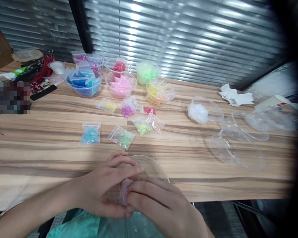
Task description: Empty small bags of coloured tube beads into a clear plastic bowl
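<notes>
Both hands meet over a clear round container (156,167) at the table's front edge. My left hand (106,185) arches over it, fingers bent, with its thumb and fingertips close around a small pinkish plastic bag (124,191). The fingers of my right hand (161,201) are pressed together on the right side of that bag. Just beyond the hands lie a zip bag of blue beads (90,134) and a zip bag of green beads (124,137).
Farther back are yellow (108,105), purple (127,107), red (148,110) and lime (142,126) bags. Behind them stand bowls of blue (85,86) and pink (121,86) packets. Clear containers (235,150) and white scraps (235,96) lie at the right.
</notes>
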`<state>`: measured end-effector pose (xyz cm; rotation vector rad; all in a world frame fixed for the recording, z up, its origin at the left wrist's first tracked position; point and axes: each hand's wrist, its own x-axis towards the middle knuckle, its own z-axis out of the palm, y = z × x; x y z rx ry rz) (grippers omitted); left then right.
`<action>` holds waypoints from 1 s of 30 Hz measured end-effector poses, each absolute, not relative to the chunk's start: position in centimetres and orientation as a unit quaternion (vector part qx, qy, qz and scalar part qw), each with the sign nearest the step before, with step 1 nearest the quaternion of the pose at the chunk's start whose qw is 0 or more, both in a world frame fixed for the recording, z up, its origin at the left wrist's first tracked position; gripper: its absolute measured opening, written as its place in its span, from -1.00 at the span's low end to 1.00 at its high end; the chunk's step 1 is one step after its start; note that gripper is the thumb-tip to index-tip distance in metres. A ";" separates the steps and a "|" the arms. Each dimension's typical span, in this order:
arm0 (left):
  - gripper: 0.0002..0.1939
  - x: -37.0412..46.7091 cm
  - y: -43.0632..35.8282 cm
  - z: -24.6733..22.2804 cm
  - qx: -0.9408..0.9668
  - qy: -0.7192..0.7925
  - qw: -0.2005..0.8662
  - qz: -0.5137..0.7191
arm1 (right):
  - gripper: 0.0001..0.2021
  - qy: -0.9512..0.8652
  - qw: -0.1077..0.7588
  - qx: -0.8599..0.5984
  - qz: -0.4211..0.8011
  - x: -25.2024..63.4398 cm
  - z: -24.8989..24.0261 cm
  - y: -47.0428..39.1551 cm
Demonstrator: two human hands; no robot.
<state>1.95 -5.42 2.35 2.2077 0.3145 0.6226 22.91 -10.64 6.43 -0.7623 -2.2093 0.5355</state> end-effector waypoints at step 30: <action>-0.16 1.8 -5.5 2.3 0.872 0.136 0.402 0.243 | -0.79 -0.792 0.366 -0.282 0.400 23.2 5.4 -10.4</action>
